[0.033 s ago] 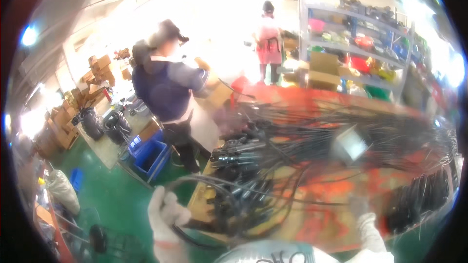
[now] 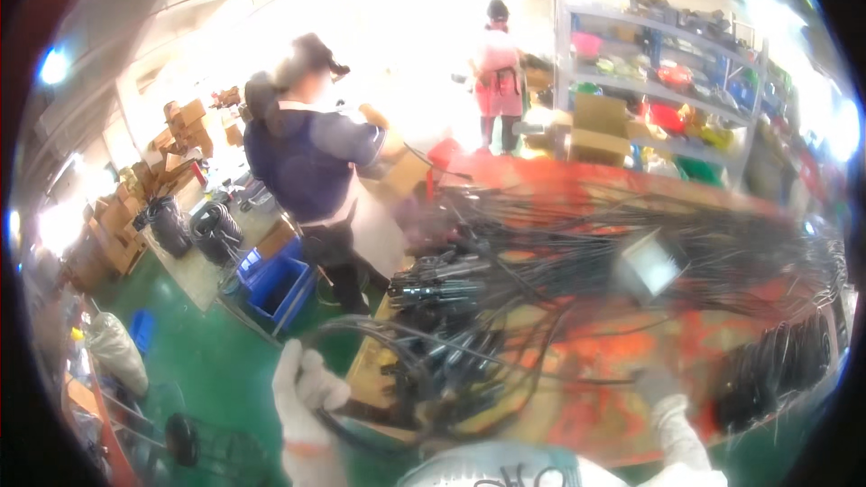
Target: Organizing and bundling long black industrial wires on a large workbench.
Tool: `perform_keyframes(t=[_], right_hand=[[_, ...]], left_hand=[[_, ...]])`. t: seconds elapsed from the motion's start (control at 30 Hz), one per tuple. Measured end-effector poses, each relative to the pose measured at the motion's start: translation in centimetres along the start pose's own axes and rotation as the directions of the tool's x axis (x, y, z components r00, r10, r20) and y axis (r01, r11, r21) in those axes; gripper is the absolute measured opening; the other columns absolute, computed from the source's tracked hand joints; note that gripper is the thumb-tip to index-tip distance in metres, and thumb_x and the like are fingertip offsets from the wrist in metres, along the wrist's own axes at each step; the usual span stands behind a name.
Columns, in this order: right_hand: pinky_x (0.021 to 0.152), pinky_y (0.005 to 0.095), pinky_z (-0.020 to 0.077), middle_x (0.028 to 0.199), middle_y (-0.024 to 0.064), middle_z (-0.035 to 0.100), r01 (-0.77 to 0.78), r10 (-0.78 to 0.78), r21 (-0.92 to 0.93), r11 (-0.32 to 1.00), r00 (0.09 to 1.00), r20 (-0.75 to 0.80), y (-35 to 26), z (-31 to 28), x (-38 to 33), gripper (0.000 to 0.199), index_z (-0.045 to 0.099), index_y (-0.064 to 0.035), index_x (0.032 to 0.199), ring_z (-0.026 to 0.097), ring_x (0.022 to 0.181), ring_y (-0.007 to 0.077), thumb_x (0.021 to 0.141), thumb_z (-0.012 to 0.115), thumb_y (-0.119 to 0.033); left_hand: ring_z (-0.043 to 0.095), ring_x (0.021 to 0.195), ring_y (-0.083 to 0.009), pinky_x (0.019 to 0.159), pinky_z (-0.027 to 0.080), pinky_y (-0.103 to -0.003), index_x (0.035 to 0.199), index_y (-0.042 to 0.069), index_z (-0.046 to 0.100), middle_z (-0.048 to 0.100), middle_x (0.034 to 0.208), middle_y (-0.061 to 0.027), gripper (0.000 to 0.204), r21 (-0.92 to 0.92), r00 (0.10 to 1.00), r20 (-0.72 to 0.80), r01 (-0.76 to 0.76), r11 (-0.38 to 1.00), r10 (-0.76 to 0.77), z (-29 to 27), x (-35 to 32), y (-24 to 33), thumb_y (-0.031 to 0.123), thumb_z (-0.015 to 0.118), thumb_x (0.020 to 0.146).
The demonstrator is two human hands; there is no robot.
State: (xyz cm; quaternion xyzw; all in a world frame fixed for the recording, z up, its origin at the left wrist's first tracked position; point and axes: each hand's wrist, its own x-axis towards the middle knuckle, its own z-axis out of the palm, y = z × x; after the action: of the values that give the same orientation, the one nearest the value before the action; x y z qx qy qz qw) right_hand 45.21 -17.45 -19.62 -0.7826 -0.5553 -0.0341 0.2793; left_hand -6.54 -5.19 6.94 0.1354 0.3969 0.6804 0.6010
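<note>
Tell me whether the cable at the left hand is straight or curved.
Curved: the cable arches beside the left hand, then runs nearly straight toward the right hand. Blur leaves its full path unclear.

Right hand [image 2: 658, 386] blurred, contact with black cable [image 2: 586, 379] unclear, left forearm [image 2: 311, 462] cut off by lower edge, shelf goods [image 2: 675, 76] too small to identify

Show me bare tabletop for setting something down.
Bare tabletop shows along the near edge, between the looped black cable and the right hand; a narrower patch separates that hand from coiled black cables. Loose black cables crowd the middle.
</note>
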Motion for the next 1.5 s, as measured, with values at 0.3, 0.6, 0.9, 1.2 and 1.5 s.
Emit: perform_keyframes(t=[0.3,0.6,0.9,1.2,1.5], right_hand=[[0.051,0.0384,0.0413,0.057,0.0054,0.049,0.886,-0.886,0.056,0.461,0.457,0.075,-30.1,-8.0,8.0,0.014,0.060,-0.0136,0.071,0.054,0.060,0.0228,0.073,0.060,-0.027],[0.048,0.0375,0.0387,0.054,0.0128,0.051,0.216,-0.224,-0.166,0.962,0.974,-0.026,2.0,2.9,-1.7,0.027,0.057,-0.0091,0.060,0.048,0.049,0.0257,0.087,0.053,-0.015],[0.042,0.0368,0.0373,0.060,0.0047,0.047,0.646,-0.786,0.457,0.612,0.558,0.264,-23.8,-8.7,5.0,0.014,0.059,-0.0039,0.080,0.047,0.044,0.0235,0.081,0.049,-0.014],[0.045,0.0453,0.0417,0.057,0.0089,0.055,0.298,-0.299,0.030,0.954,0.950,0.086,-13.0,2.0,7.4,0.012,0.056,-0.0124,0.084,0.057,0.052,0.0306,0.081,0.053,-0.024],[0.043,0.0407,0.0441,0.067,0.0079,0.064,0.138,-0.054,-0.172,0.975,0.906,0.419,-8.1,0.2,-1.5,0.030,0.069,-0.0189,0.087,0.060,0.053,0.0255,0.090,0.044,-0.034]], left_hand=[[0.056,0.063,-0.0141,0.056,0.045,-0.028,0.096,0.001,0.058,0.062,0.086,-0.0067,0.035,0.521,0.382,0.841,-0.377,0.766,-0.384,2.1,-1.9,-12.8,0.033,0.044,0.094],[0.024,0.039,-0.0065,0.039,0.019,-0.025,0.066,0.015,0.044,0.027,0.050,0.0069,0.024,0.335,0.934,0.229,0.188,0.923,-0.273,1.9,-3.0,-4.0,0.023,0.050,0.087],[0.059,0.063,-0.0165,0.061,0.043,-0.026,0.097,-0.001,0.057,0.060,0.067,-0.0050,0.046,0.692,0.850,0.428,-0.088,0.716,-0.309,6.0,-1.8,-10.0,0.042,0.040,0.094],[0.032,0.042,-0.0068,0.039,0.023,-0.024,0.083,0.006,0.053,0.038,0.056,0.0029,0.033,0.753,0.540,0.433,0.224,0.619,-0.722,2.8,-4.3,-8.7,0.038,0.050,0.091],[0.042,0.046,-0.0099,0.046,0.034,-0.024,0.087,0.006,0.055,0.050,0.056,-0.0001,0.033,0.440,0.954,0.259,0.020,0.898,-0.149,0.7,-0.4,-4.3,0.039,0.052,0.089]])
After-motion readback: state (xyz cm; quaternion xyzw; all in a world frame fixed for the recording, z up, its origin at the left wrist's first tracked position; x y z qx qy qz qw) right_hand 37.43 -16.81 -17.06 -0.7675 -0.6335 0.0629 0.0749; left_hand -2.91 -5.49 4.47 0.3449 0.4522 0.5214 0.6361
